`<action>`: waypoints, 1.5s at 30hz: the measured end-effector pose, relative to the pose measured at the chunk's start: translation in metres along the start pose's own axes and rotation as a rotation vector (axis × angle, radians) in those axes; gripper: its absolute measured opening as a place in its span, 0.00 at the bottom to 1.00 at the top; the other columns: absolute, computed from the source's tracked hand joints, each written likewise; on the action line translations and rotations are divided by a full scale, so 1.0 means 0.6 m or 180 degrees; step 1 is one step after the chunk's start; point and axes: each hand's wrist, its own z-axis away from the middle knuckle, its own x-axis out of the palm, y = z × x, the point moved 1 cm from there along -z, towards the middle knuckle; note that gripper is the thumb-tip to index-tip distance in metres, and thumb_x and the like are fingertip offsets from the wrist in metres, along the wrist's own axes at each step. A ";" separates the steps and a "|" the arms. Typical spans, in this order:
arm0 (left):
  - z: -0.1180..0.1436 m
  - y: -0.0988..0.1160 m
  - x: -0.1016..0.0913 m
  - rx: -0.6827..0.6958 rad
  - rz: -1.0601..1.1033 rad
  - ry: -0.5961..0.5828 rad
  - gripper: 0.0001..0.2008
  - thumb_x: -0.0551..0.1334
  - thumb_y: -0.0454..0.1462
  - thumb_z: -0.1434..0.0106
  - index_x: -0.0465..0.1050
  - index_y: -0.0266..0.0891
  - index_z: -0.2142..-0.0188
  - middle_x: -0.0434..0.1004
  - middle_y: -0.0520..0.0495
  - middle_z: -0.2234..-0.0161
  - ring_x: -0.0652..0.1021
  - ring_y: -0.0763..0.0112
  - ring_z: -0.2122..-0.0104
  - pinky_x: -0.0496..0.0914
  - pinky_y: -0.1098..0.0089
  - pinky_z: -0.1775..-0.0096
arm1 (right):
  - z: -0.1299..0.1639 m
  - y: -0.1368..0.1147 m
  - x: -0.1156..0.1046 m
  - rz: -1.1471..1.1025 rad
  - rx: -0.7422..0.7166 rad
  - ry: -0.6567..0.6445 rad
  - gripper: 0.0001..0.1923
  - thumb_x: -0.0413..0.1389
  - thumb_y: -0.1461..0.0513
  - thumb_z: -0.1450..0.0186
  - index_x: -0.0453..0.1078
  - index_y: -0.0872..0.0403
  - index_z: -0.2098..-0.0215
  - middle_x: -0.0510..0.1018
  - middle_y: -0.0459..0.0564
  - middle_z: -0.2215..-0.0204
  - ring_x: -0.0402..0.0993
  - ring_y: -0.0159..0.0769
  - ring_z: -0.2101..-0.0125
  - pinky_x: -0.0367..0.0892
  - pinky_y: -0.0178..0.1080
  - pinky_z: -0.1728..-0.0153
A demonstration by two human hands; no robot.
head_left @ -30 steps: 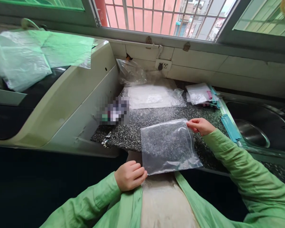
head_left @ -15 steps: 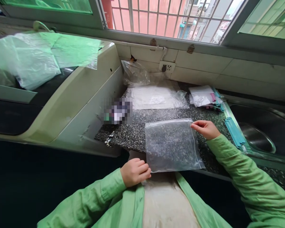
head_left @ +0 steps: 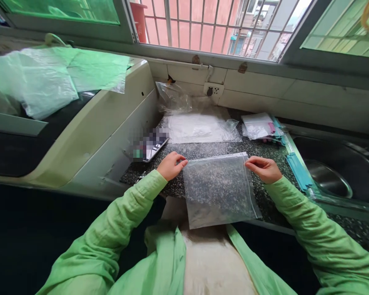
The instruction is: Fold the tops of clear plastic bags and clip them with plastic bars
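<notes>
Clamped on a clear zip-seal bag (head_left: pixel 218 190) by its far corners with left hand (head_left: pixel 171 166) and right hand (head_left: pixel 266 169), over the near edge of the speckled tabletop (head_left: pixel 230 147), left of the sink (head_left: pixel 330 180).

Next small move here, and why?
Probably ease the bag farther onto the counter: its near left corner juts past the counter's edge, and the left hand and right hand are at its far corners, placed to draw it forward.
</notes>
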 end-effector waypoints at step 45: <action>0.029 0.047 0.019 -0.0302 0.1348 -0.1399 0.08 0.58 0.39 0.51 0.67 0.33 0.78 0.65 0.54 0.82 0.64 0.79 0.80 0.59 0.76 0.75 | -0.145 -0.063 -0.011 0.0724 -0.0116 -0.0774 0.16 0.57 0.50 0.53 0.66 0.55 0.80 0.66 0.44 0.84 0.57 0.26 0.81 0.54 0.32 0.80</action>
